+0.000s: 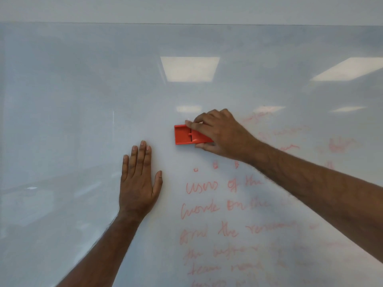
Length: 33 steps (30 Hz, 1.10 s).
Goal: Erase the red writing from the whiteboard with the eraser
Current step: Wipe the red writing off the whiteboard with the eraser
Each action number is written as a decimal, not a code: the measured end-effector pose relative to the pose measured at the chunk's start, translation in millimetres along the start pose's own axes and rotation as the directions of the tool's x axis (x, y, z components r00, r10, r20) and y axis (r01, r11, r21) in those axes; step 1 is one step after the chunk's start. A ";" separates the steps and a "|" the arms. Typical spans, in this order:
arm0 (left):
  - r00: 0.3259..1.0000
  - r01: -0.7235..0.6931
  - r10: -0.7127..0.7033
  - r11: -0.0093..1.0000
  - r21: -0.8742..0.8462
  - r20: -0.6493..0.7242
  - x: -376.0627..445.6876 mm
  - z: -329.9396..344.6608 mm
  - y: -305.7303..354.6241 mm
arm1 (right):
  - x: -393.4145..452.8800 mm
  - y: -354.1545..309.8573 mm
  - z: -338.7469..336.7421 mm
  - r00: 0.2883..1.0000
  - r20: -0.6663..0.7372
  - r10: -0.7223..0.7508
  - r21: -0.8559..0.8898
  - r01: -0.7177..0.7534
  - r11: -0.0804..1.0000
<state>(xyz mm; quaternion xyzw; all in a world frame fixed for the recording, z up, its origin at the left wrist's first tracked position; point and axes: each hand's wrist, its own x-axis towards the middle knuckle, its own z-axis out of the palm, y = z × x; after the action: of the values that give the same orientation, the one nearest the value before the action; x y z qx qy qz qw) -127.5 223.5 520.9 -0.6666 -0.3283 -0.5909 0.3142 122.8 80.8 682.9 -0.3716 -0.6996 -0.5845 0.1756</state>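
Note:
A large whiteboard point(83, 100) fills the view. My right hand point(219, 134) grips a red eraser point(183, 135) and presses it flat on the board at centre, its left half showing past my fingers. Several lines of red writing point(207, 208) run below the eraser, toward the lower right. Fainter, smeared red marks point(339, 145) lie to the right of my right hand. My left hand point(138, 183) rests flat on the board, fingers together, thumb out, just left of the writing and below-left of the eraser.
The board's top edge point(186, 23) runs across the upper view with wall above it. Ceiling lights point(189, 68) reflect on the glossy surface. My right forearm point(310, 183) covers part of the writing on the right.

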 end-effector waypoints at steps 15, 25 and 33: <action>1.000 -0.013 0.013 1.000 0.011 0.012 -2.8 -0.6 -2.5 | -64.6 13.7 0.8 0.926 0.127 -0.355 -0.055 0.364 0.930; 1.000 -0.008 0.008 1.000 0.008 0.013 -3.6 -2.0 -0.4 | -26.0 63.7 -18.9 1.000 -0.018 0.010 -0.124 -0.013 0.992; 1.000 -0.005 0.005 1.000 -0.001 0.029 -5.1 -1.5 -1.7 | -20.1 2.6 5.5 0.999 -0.037 -0.036 -0.074 0.033 0.997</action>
<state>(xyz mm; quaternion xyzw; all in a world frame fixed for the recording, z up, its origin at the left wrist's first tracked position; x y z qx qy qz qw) -130.1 222.9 516.0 -0.6760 -0.3311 -0.5804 0.3106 139.1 79.8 669.7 -0.3545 -0.6805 -0.6197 0.1651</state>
